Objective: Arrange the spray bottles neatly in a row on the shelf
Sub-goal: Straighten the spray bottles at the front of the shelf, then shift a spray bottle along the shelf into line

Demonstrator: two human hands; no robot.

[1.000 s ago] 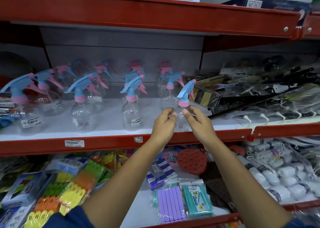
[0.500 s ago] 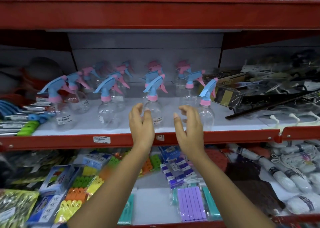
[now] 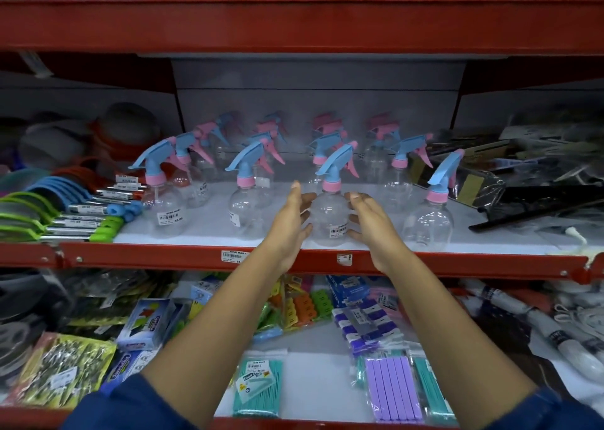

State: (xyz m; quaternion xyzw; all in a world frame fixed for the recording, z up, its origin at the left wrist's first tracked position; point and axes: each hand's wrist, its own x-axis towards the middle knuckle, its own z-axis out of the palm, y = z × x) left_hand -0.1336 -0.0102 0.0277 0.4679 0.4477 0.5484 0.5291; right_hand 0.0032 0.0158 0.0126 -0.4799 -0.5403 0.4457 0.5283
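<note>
I judge I'm partway through lining up the front row: four clear spray bottles stand along the front of the white shelf (image 3: 202, 230), and I'm working on the third from the left, the clear spray bottle with the blue trigger and pink collar (image 3: 329, 215), which stands upright near the shelf's red front lip (image 3: 457, 262). My left hand (image 3: 291, 223) and right hand (image 3: 367, 222) flank its round body, palms turned inward toward each other, fingers spread and only loosely curled. The fingertips look to be at or just touching the plastic on both sides, but I can't tell whether either hand has real hold of it; neither is closed around it. Both forearms reach up and forward from below, roughly parallel, wrists crossing in front of the lip. The neighbouring bottle on the left (image 3: 246, 207) and the one on the right (image 3: 428, 220) stand apart from it, the right gap looking wider. More bottles stand behind in blurrier rows. The next move, as I see it, calls for a light two-sided squeeze and a small slide or twist to even the spacing and set the nozzle pointing like its neighbours, without tipping the light, empty-looking bottle.
</note>
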